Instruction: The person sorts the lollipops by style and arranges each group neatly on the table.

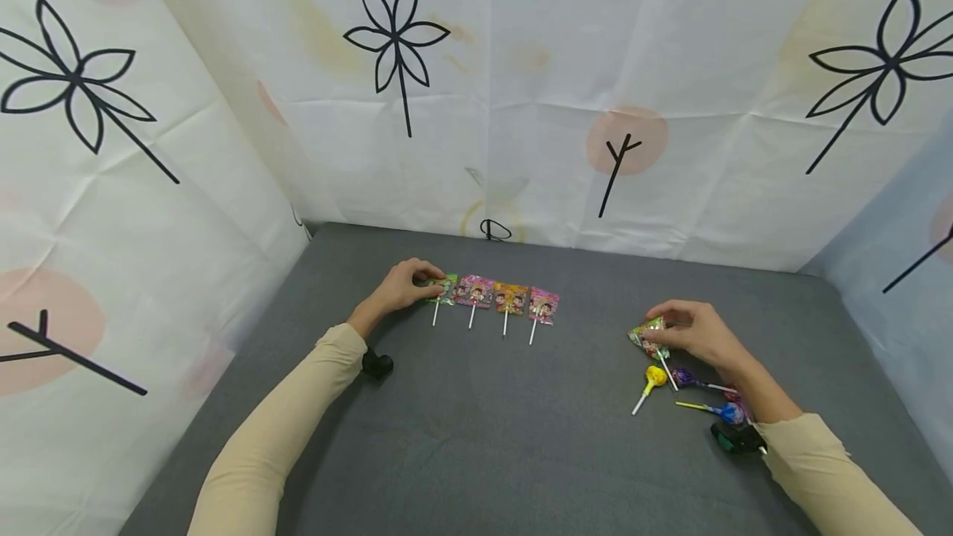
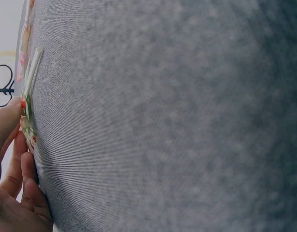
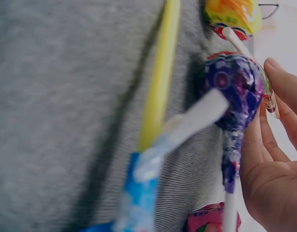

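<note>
My left hand (image 1: 402, 286) pinches the edge of a flat green-wrapped lollipop (image 1: 449, 289) between thumb and fingers, its white stick pointing toward me. That one is the left end of a row, followed by a pink-wrapped lollipop (image 1: 475, 291), an orange one (image 1: 511, 299) and another pink one (image 1: 544, 306). On the right side of the table, my right hand (image 1: 696, 333) grips a second green-wrapped lollipop (image 1: 644, 337) by its wrapper, stick hanging down. Below that hand lie round lollipops: a yellow one (image 1: 655, 376), a purple one (image 3: 234, 87) and a blue one (image 1: 732, 413).
A grey cloth-covered table (image 1: 476, 437) spans the view, with patterned white curtains (image 1: 491, 164) behind it and at the sides. Near the right wrist, a reddish wrapper (image 3: 214, 218) lies partly hidden. Black wrist cameras show under both forearms.
</note>
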`<state>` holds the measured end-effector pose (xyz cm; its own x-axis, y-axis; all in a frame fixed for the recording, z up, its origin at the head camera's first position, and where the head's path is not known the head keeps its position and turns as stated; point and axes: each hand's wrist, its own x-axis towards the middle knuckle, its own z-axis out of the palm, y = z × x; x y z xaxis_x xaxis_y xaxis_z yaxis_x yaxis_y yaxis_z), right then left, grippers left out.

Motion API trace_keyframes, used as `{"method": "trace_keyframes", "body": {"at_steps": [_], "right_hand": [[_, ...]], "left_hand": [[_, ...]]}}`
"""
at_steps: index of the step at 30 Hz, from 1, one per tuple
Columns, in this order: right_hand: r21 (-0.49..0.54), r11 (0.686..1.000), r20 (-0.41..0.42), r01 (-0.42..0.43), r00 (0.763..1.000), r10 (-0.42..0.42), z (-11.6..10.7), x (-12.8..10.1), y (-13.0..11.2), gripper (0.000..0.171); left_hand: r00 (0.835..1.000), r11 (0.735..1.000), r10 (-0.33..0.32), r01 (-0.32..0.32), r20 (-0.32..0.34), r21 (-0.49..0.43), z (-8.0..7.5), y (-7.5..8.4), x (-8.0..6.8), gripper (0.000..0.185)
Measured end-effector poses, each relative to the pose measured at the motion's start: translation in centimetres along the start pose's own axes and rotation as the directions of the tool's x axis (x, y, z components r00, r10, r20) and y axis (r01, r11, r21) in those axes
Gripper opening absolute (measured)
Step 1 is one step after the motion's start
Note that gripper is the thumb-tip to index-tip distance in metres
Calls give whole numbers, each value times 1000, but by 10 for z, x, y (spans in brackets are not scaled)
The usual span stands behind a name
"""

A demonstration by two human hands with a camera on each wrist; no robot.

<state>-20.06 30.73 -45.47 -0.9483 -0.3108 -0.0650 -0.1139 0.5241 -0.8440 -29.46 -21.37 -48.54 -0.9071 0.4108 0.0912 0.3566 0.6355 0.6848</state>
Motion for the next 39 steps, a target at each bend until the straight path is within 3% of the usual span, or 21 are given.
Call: {"method": "trace_keyframes", "body": {"at_steps": [6, 21, 25, 30, 39], "right_hand": [[16, 1000, -79, 10, 997, -9, -2, 3, -3, 35], [133, 991, -178, 33, 984, -9, 9, 7, -9, 40], [211, 977, -158, 16, 987, 18, 14, 10, -13, 44], [225, 974, -125, -12, 991, 41, 20, 16, -18, 47], [314, 949, -125, 31, 992, 9, 35, 24, -25, 45]], "left_hand": [[1000, 1000, 9, -9, -3, 13, 0, -1, 0, 26], [1000, 1000, 5, -5, 2, 4, 0, -3, -1, 26], [1000, 1000, 0, 0, 1, -1, 0, -3, -1, 26], [1000, 1000, -3, 3, -1, -2, 0, -3, 0, 26], [1000, 1000, 7, -7, -3, 4, 0, -3, 0, 26]]}}
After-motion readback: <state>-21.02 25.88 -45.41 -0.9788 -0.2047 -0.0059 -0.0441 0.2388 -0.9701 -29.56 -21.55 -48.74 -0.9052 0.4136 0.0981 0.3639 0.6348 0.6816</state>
